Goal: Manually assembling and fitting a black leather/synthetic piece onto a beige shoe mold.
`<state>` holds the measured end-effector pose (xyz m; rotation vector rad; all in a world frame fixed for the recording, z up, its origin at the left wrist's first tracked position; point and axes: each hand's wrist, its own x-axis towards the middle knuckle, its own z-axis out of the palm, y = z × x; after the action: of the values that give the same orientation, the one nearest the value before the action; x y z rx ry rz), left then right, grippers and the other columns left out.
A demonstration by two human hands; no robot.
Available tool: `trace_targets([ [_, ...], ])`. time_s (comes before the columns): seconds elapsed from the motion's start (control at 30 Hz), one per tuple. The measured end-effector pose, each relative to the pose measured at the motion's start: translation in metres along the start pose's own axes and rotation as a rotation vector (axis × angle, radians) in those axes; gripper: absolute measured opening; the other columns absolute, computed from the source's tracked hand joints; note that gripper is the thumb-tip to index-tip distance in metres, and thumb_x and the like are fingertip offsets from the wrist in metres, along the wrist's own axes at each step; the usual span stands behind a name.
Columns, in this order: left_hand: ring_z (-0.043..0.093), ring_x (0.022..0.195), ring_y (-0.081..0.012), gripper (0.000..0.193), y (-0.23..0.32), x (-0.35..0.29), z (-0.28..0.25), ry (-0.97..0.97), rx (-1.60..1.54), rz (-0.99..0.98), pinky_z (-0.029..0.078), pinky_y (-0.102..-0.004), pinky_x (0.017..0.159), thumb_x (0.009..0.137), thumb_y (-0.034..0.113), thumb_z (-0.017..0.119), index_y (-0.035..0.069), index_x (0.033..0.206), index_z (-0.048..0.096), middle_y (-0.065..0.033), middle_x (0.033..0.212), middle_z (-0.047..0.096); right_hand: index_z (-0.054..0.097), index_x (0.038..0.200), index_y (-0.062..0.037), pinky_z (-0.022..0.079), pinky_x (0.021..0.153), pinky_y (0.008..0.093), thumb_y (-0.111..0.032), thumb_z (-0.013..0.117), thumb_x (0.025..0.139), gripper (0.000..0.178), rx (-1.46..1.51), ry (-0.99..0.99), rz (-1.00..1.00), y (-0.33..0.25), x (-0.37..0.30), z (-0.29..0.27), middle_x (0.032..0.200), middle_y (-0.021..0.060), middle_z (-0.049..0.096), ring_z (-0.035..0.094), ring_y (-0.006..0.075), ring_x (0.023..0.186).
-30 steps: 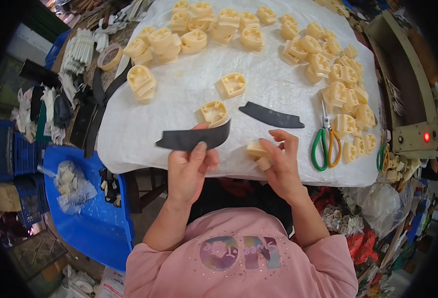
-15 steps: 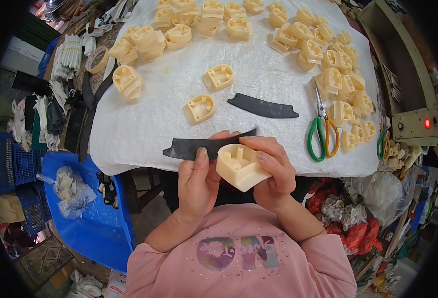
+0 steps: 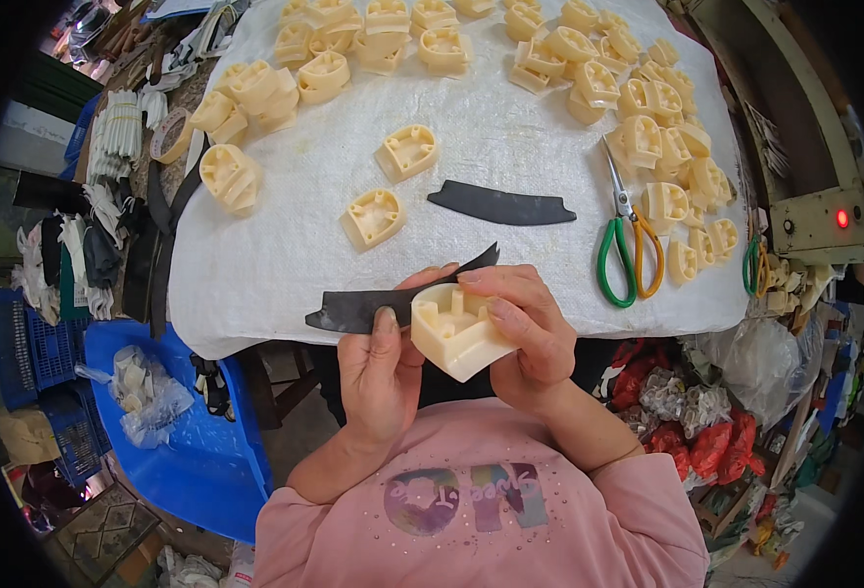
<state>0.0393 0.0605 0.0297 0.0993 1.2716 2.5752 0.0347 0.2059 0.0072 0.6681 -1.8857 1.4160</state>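
Between my hands, just over the table's near edge, are a black strip and a cream plastic piece. My left hand [image 3: 385,367] is closed on the black strip [image 3: 353,308], thumb on its near face and fingers behind. The strip runs behind the cream hollow plastic piece [image 3: 459,333] and its far end sticks up past it. My right hand [image 3: 530,328] grips that cream piece by its right side, fingers along its top rim; the pegs inside it face up. Farther off, a second black strip [image 3: 500,204] lies flat, beside two loose cream pieces [image 3: 373,218].
Many more cream pieces [image 3: 324,76] lie along the far and right sides of the white-covered table [image 3: 285,245]. Scissors [image 3: 628,235] with green and yellow handles lie at the right. A blue bin [image 3: 206,461] stands below left; a tape roll [image 3: 171,135] rests at far left.
The table and its things have shifted slightly left in view. Both hands keep their grips, and the black strip's right end now stands up more behind the cream piece.
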Motion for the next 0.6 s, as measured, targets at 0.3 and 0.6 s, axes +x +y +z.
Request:
trace_targets([
  [0.3,0.050,0.116,-0.0206,0.044,-0.003,-0.004,0.004,0.075,0.119,0.005,0.042,-0.0321,0.098,0.101,0.020,0.031,-0.013,0.128,0.039,-0.0200,0.130,0.047,0.053,0.114,-0.0012,0.050,0.068,0.0363,0.015,0.061,0.061,0.057,-0.138,-0.072,-0.023,0.006,0.002,-0.001,0.102,0.0179,0.059,0.059,0.0314,0.083],
  [0.6,0.062,0.093,-0.0184,0.036,0.011,0.006,-0.017,0.160,0.445,0.132,0.051,-0.0300,0.085,0.099,0.017,0.039,-0.012,0.111,0.057,-0.0153,0.101,0.063,0.057,0.105,-0.0055,0.045,0.068,0.0393,0.005,0.064,0.060,0.047,-0.211,-0.115,-0.003,0.005,0.004,-0.012,0.095,0.0124,0.058,0.056,0.0286,0.081],
])
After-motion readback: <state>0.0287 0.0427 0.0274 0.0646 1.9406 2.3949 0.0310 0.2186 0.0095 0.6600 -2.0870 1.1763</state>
